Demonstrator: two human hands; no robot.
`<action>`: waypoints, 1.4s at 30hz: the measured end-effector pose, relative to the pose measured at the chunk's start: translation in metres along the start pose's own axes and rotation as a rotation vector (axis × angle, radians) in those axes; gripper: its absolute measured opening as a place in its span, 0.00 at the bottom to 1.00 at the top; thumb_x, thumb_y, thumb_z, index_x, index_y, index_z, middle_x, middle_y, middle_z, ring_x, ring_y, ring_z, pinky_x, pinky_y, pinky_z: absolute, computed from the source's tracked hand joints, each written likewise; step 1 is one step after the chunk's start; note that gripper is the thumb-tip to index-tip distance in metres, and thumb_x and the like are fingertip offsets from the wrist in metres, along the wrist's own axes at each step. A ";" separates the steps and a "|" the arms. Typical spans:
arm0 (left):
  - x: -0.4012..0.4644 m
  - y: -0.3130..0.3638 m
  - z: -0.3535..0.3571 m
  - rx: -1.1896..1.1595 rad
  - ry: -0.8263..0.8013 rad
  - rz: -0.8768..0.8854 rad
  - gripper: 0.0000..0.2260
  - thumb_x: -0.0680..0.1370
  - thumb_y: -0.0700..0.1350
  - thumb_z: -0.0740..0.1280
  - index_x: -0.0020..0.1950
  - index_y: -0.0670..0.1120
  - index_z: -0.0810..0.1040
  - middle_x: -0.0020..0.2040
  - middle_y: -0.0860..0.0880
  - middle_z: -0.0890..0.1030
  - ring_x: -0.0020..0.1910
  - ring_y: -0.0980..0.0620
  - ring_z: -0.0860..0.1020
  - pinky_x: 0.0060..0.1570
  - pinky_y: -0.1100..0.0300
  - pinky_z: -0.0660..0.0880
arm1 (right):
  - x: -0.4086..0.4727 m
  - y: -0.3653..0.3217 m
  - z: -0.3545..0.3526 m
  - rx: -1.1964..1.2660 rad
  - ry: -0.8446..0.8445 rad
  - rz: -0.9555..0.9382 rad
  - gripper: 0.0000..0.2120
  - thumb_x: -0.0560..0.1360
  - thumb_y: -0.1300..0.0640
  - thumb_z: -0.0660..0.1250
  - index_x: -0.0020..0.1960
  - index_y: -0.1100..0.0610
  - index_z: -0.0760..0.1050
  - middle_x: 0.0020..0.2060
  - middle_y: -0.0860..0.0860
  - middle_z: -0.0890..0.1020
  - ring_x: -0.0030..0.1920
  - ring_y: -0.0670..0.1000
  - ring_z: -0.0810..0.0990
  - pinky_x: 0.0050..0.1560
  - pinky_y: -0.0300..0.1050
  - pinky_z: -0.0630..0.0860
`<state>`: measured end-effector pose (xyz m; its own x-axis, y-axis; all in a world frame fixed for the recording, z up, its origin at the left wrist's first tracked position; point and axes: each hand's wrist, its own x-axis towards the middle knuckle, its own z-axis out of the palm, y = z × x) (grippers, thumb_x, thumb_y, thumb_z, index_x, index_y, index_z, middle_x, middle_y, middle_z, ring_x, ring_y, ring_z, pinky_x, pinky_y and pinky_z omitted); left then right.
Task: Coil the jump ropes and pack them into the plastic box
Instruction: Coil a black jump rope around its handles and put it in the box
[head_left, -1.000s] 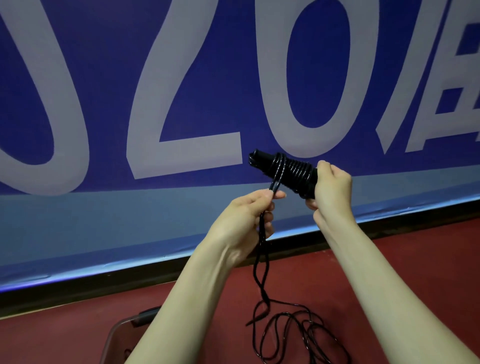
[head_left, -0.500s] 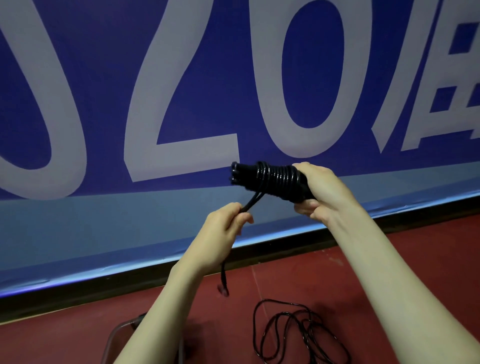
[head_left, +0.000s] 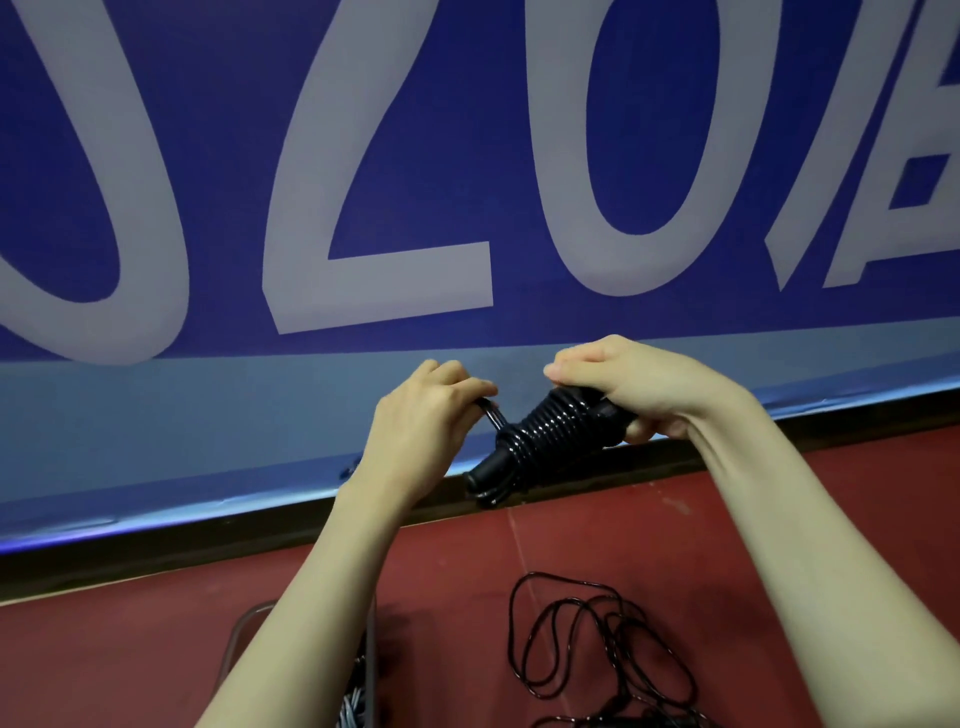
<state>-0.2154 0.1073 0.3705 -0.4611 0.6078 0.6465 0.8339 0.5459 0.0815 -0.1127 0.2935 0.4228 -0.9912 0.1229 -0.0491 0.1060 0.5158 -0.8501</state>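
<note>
A black coiled rope (head_left: 550, 431) is held up in front of a blue banner (head_left: 467, 171), tilted down to the left. Its upper end is gripped by the right hand (head_left: 639, 384), fingers clenched round it. A loop of its cord is pinched by the left hand (head_left: 431, 415), just beside the coil. On the red floor (head_left: 104, 665) below, a loose rope (head_left: 597, 649) is spread out. The box (head_left: 244, 629) is glimpsed at the bottom edge, mostly hidden by the left forearm.

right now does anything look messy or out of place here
Yes: a second black jump rope lies in a loose tangle on the red floor, uncoiled and outside the plastic box. The bundle held by both hands looks tidy.
</note>
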 end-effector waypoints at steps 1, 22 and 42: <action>0.001 0.001 0.001 0.056 0.026 0.046 0.06 0.76 0.44 0.70 0.51 0.50 0.84 0.41 0.53 0.79 0.42 0.47 0.75 0.30 0.58 0.66 | -0.001 -0.002 0.001 -0.061 -0.003 0.008 0.18 0.81 0.52 0.61 0.33 0.52 0.63 0.24 0.48 0.68 0.21 0.46 0.65 0.23 0.37 0.54; 0.017 0.030 -0.019 0.144 0.140 -0.090 0.14 0.83 0.50 0.57 0.50 0.44 0.79 0.43 0.48 0.76 0.42 0.45 0.75 0.31 0.56 0.65 | 0.021 0.015 0.017 -0.312 0.925 -0.155 0.18 0.84 0.53 0.51 0.35 0.56 0.59 0.28 0.51 0.68 0.30 0.50 0.64 0.29 0.48 0.56; 0.007 0.035 -0.008 -0.974 -0.265 -0.350 0.16 0.83 0.51 0.58 0.40 0.43 0.75 0.29 0.56 0.67 0.32 0.55 0.65 0.36 0.63 0.67 | 0.024 0.018 0.002 0.709 0.646 -0.014 0.12 0.76 0.63 0.57 0.35 0.55 0.63 0.29 0.52 0.66 0.20 0.47 0.63 0.20 0.35 0.53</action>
<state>-0.1872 0.1254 0.3841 -0.6752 0.6766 0.2937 0.4715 0.0898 0.8773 -0.1348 0.3037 0.4051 -0.7346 0.6735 0.0817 -0.1878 -0.0861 -0.9784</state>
